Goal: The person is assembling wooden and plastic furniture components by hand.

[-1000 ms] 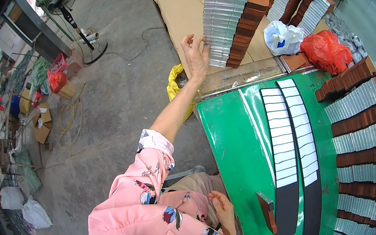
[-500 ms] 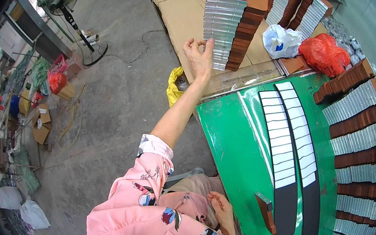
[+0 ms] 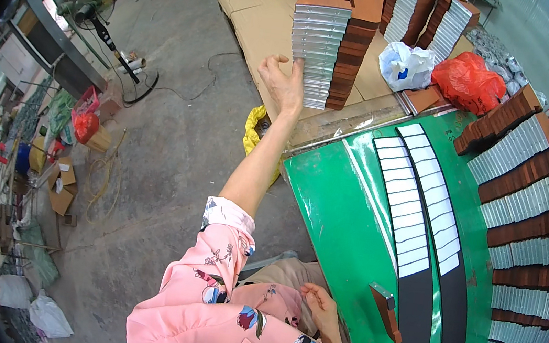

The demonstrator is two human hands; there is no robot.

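My left hand point(image 3: 281, 86) is stretched out to a tall stack of brown pieces with silvery metal edges point(image 3: 318, 49). Its thumb lies against or just before the stack's left side; the fingers curl loosely apart from it, and I see nothing held. My right hand point(image 3: 322, 310) rests low by my lap, its fingers loosely bent and holding nothing. Beside it, on the green tabletop point(image 3: 332, 207), lies a single brown piece with a metal end point(image 3: 386, 312). Two long dark strips point(image 3: 413, 308) with white sections run side by side to its right.
Curved rows of similar stacked pieces point(image 3: 528, 246) line the right side. A red plastic bag point(image 3: 468, 82) and a white bag point(image 3: 405, 67) sit on the cardboard-covered table point(image 3: 260, 13). A yellow bag point(image 3: 254, 129) hangs below its corner. A fan point(image 3: 91, 12) stands on the floor at left.
My left hand has shifted slightly left in the picture, still beside the stack. The view has moved a little. My right hand and the single piece stay in place.
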